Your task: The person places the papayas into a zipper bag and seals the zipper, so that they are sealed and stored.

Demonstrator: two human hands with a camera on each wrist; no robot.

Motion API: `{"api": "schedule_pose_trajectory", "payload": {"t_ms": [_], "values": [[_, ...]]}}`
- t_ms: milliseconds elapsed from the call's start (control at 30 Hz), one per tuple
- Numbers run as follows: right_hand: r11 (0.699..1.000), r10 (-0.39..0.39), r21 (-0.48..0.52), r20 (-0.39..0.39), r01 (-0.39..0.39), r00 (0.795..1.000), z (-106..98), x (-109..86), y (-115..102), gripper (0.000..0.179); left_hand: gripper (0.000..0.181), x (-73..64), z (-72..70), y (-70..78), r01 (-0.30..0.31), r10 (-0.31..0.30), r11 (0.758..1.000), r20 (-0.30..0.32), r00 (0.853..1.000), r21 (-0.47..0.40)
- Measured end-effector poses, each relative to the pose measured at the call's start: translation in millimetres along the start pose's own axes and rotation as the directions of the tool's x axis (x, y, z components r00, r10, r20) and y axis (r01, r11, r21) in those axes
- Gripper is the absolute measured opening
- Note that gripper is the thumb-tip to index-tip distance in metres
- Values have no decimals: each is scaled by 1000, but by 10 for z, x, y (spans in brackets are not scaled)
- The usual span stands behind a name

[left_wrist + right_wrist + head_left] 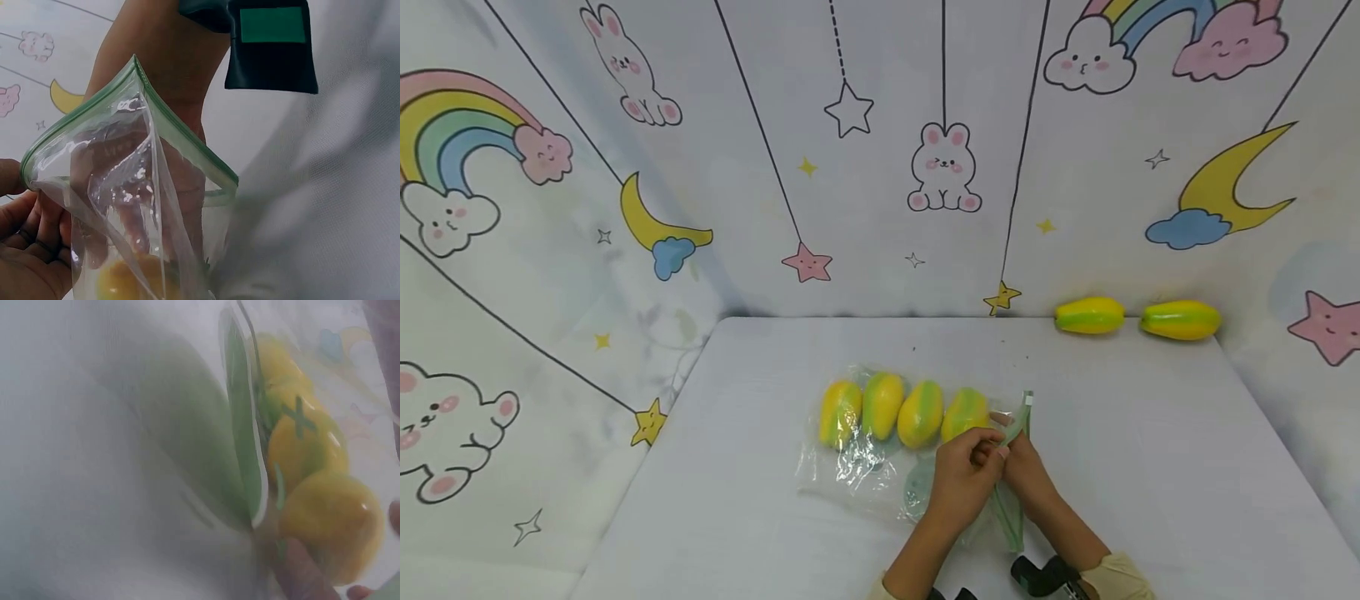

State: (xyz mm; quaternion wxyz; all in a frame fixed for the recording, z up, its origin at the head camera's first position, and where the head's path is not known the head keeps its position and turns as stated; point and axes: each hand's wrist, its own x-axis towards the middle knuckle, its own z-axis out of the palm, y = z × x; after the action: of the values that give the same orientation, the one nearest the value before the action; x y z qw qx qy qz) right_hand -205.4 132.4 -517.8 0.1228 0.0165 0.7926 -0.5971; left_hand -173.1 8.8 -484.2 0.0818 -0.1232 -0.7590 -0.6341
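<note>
Several yellow-green papayas [921,414] lie in a row inside a clear zip bag [857,487] with a green-edged mouth on the right. The bag's green zip edge [187,137] stands spread apart in the left wrist view. With thumb and fingers, my left hand [962,468] pinches that edge. My right hand [1028,473] reaches through the mouth into the bag, seen through the plastic, its fingers stretched toward the nearest papaya [332,522]. One fingertip [306,575] overlaps that papaya in the right wrist view. Part of the right hand is hidden behind the left.
Two more papayas [1090,316] lie at the back right of the white table [737,467], close to the printed backdrop [880,208]. Both wrists wear black devices [1047,577].
</note>
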Motion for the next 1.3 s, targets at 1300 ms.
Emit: {"api": "schedule_pose_trajectory", "payload": {"t_ms": [1300], "values": [[737,-405,-654,-227,170,886,-1531,1074,-315,36,10,56,-271,-187,152,-148,988,-89,985,33]]}}
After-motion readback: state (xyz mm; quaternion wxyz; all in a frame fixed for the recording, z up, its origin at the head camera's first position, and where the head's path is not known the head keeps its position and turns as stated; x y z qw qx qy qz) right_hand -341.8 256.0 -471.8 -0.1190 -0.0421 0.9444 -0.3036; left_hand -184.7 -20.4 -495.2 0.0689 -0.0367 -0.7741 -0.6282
